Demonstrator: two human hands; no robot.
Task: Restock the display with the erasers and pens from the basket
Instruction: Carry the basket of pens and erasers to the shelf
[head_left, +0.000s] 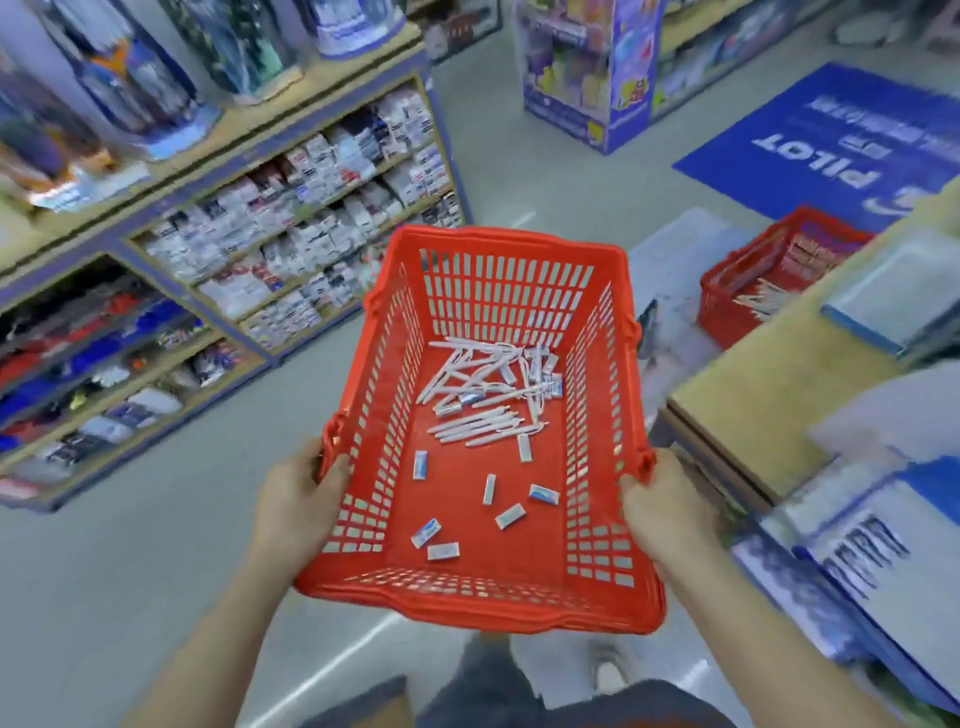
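Observation:
I carry a red plastic basket (363, 582) in front of me above the shop floor. My left hand (296, 499) grips its left rim and my right hand (662, 512) grips its right rim. Inside, several white pens (480, 426) lie in a loose heap toward the far end. Several small white erasers (509, 516) with blue wrappers are scattered on the basket's bottom nearer to me. The display shelf (291, 244) with white packaged stationery stands to the left.
A second red basket (727, 291) with goods sits on the floor to the right, behind a wooden counter (769, 384). A blue floor mat (831, 140) lies ahead. A cardboard stand (587, 67) rises at the aisle's far end. My feet show below.

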